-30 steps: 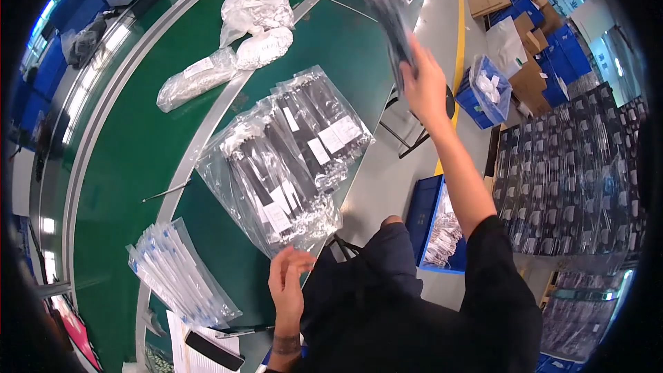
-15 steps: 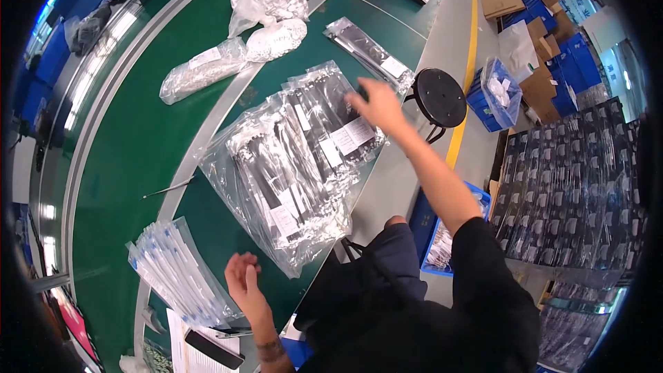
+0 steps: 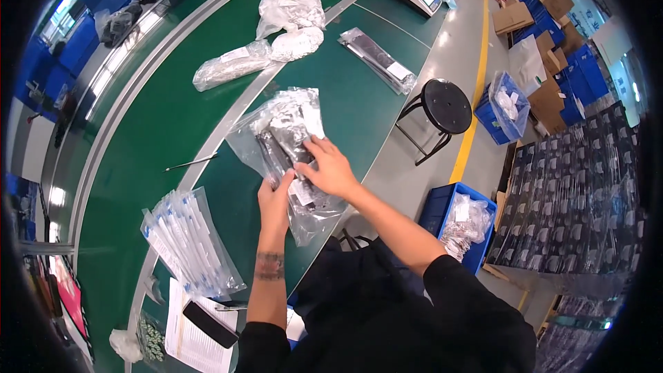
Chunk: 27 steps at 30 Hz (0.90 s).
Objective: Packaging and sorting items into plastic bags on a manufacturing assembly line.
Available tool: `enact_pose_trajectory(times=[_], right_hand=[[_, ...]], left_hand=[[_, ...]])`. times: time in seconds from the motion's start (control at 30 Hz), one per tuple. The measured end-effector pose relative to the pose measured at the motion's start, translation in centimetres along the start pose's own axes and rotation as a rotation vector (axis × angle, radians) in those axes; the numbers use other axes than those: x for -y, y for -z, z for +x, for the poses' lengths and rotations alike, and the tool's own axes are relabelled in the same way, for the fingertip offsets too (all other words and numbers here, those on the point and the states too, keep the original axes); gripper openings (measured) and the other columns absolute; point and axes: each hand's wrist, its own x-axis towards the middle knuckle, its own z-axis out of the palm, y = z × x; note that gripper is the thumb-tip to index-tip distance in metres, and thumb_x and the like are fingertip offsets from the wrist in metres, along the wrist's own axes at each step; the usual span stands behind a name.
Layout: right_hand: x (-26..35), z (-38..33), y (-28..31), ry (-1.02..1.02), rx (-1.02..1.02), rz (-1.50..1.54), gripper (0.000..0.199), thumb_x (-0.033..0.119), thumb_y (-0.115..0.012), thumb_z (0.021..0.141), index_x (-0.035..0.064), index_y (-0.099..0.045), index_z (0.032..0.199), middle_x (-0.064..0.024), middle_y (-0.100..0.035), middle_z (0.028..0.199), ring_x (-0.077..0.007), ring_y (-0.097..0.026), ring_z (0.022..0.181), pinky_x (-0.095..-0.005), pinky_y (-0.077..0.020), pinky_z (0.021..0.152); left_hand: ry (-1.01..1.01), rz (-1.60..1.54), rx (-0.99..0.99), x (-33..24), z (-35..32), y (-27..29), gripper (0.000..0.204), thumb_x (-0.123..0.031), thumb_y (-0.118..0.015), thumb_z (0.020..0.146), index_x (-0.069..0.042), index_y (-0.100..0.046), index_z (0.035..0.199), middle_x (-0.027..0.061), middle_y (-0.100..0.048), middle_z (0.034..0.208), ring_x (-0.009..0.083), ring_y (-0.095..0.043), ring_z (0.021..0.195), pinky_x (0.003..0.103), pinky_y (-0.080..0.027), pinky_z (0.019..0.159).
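Observation:
A large clear plastic bag (image 3: 250, 139), holding flat packets of dark strips with white labels, lies gathered on the green table (image 3: 359, 121). My left hand (image 3: 274, 202) grips its near left side, thumb on top. From the right, my right hand (image 3: 330, 169) closes over the upper packets, its fingertips pressing on the silvery plastic. Parts of my fingers are hidden by the bag's folds. Left of my left forearm lies a fanned stack of clear bags with blue marks (image 3: 190, 242). Another packet of dark strips (image 3: 376, 61) rests farther off.
Crumpled clear bags (image 3: 290, 14) lie at the far left. A thin metal tool (image 3: 191, 162) lies across the metal strip. Near me are a black phone (image 3: 210, 324) and papers (image 3: 181, 349). A black stool (image 3: 445, 106) and blue bin (image 3: 436, 208) stand right of the table.
The wide-spread bag of packets is now gathered into a narrower bundle. Both hands, formerly apart and off it, have come together onto it. The view has shifted a little.

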Motion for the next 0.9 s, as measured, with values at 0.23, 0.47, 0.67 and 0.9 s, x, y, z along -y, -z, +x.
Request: enact_pose_trajectory(times=[0.23,0.47,0.67,0.9], right_hand=[[3.9,-3.9,-1.2,0.173,0.172,0.301,0.058,0.037,-0.066,0.084,0.0066,-0.057,0.132,-0.0188,-0.049,0.142,-0.0377,-0.045,0.132,-0.0424,-0.0375,0.109],[4.3,-4.4,-2.6,0.018,0.040,0.349,0.055,0.032,-0.081,0.072,0.0010,-0.064,0.114,-0.0177,-0.059,0.120,-0.0352,-0.057,0.107,-0.0427,-0.0469,0.093],[1.9,-2.6,-0.8,-0.183,0.153,0.466,0.040,0.024,-0.081,0.073,-0.0017,-0.066,0.100,-0.0135,-0.067,0.087,-0.0248,-0.064,0.075,-0.0363,-0.0508,0.072],[2.0,-3.1,1.9,-0.210,0.012,0.602,0.020,0.017,-0.071,0.089,-0.0010,-0.064,0.095,-0.0016,-0.064,0.078,-0.0068,-0.057,0.073,-0.0249,-0.0462,0.066]], left_hand=[[-0.022,0.012,-0.114,0.1,-1.3,1.6,0.046,-0.026,-0.070,0.091,0.009,-0.057,0.118,0.0116,-0.064,0.109,0.0168,-0.062,0.095,0.030,-0.049,0.080],[-0.256,0.391,-0.292,1.3,-4.9,2.7,0.052,-0.034,-0.061,0.096,0.008,-0.052,0.126,0.0156,-0.056,0.123,0.0239,-0.054,0.112,0.035,-0.042,0.096],[-0.501,0.732,-0.536,2.8,-8.1,4.4,0.058,-0.024,-0.066,0.092,0.005,-0.043,0.137,0.0191,-0.043,0.136,0.0286,-0.045,0.124,0.039,-0.037,0.104],[-0.403,0.284,-0.302,1.2,-11.0,4.4,0.039,-0.013,-0.059,0.096,0.003,-0.049,0.129,0.0110,-0.058,0.118,0.0209,-0.056,0.110,0.034,-0.042,0.098]])
